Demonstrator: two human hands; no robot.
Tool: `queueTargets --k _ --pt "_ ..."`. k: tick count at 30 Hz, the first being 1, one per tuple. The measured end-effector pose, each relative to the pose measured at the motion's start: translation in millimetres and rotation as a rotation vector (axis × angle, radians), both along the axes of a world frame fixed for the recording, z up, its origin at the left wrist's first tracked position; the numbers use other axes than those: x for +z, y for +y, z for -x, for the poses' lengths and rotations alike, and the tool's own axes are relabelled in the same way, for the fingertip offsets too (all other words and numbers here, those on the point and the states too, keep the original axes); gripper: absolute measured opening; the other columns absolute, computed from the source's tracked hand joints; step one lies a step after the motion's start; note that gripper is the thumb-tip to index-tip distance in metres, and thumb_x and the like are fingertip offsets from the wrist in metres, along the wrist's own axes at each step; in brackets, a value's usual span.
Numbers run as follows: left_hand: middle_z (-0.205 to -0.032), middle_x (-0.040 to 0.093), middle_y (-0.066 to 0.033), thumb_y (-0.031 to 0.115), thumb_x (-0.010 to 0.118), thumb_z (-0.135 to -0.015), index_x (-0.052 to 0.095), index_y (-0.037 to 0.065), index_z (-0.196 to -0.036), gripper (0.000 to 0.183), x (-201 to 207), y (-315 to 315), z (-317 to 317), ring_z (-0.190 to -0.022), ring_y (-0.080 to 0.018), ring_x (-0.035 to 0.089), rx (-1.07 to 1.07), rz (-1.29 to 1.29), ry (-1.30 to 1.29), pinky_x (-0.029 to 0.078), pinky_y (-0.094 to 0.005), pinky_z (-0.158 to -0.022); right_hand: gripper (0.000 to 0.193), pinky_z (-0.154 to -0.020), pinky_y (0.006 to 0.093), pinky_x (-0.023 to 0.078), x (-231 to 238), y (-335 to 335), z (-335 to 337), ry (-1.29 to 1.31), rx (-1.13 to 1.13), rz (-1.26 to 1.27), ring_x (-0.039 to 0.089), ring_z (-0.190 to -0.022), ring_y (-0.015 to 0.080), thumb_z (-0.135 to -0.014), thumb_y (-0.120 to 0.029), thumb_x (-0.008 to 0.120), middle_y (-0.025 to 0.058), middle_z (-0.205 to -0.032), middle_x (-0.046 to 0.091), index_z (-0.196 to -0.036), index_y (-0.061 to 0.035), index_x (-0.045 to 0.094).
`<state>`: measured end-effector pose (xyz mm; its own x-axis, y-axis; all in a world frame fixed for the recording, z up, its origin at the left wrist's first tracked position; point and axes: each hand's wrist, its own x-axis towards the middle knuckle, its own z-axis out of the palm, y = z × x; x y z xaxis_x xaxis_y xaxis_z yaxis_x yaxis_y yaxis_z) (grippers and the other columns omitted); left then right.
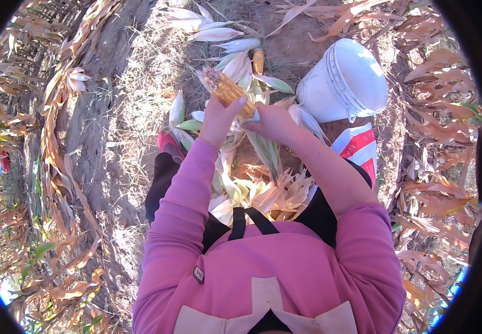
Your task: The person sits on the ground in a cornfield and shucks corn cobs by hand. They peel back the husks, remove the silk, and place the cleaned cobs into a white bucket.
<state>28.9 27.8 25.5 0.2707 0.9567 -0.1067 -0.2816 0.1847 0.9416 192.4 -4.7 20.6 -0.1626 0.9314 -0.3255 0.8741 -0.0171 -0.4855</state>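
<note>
My left hand [217,119] is wrapped round a yellow ear of corn [227,91], whose tip points away to the upper left with silk on it. At the ear's lower end, my right hand [274,122] is closed on the husk [264,149], and pale leaves hang down below the fingers. The kernels show bare above my left thumb. Just beyond my hands, a second ear of corn [258,61] lies among loose husks on the ground.
A white bucket [320,83] leans to the right of my hands, its mouth toward the right. Near it lies a white and red bag [358,146]. Husks [277,195] are piled between my legs. Dry corn stalks [57,145] line both sides.
</note>
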Motion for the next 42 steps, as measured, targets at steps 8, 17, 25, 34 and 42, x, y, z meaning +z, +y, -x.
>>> queueTargets --k 8,17,25,34,42 --pt "-0.096 0.061 -0.0024 0.011 0.067 -0.085 0.053 0.006 -0.108 0.027 3.2 -3.0 -12.6 -0.085 -0.0125 0.06 0.219 0.171 -0.296 0.049 -0.0282 -0.076 0.063 -0.076 0.0423 0.051 2.6 -1.7 20.0 0.149 -0.075 0.046 0.064 -0.086 0.0363 -0.071 -0.047 0.074 0.0208 -0.091 0.065 -0.107 -0.0001 0.052" --pt "-0.098 0.059 -0.006 0.011 0.063 -0.086 0.051 0.004 -0.106 0.024 18.1 5.4 -1.7 -0.092 -0.0176 0.06 0.062 0.111 -0.209 0.05 -0.033 -0.085 0.056 -0.079 0.042 0.05 -20.7 0.4 17.0 0.349 -0.072 -0.053 0.064 -0.087 0.0358 -0.071 -0.035 0.075 0.0181 -0.093 0.066 -0.113 -0.0076 0.05" --pt "-0.094 0.061 -0.0074 0.005 0.067 -0.08 0.054 0.003 -0.106 0.029 10.6 2.7 1.0 -0.095 -0.0184 0.061 0.008 0.061 -0.168 0.049 -0.0325 -0.086 0.052 -0.078 0.0417 0.051 -12.2 -3.6 18.7 0.297 -0.044 -0.001 0.064 -0.084 0.0358 -0.076 -0.035 0.071 0.0186 -0.091 0.066 -0.117 -0.0102 0.052" --pt "-0.095 0.064 -0.0045 0.008 0.074 -0.077 0.06 0.003 -0.103 0.03 28.5 -23.7 -22.3 -0.084 -0.0136 0.061 -0.035 -0.063 -0.035 0.05 -0.03 -0.079 0.041 -0.08 0.042 0.052 -100.4 6.9 -14.6 0.244 0.163 -0.282 0.065 -0.09 0.0321 -0.081 -0.033 0.064 0.0201 -0.099 0.064 -0.106 -0.0011 0.056" --pt "-0.114 0.059 -0.0181 0.048 0.043 -0.096 0.046 0.006 -0.118 0.048 23.4 21.5 51.1 -0.112 -0.0286 0.053 0.35 0.244 -0.521 0.042 -0.0438 -0.098 0.064 -0.081 0.0414 0.05 -47.2 -8.0 -14.5 -0.038 0.1 0.223 0.063 -0.096 0.033 -0.071 -0.042 0.073 0.0185 -0.105 0.063 -0.116 -0.0031 0.05"
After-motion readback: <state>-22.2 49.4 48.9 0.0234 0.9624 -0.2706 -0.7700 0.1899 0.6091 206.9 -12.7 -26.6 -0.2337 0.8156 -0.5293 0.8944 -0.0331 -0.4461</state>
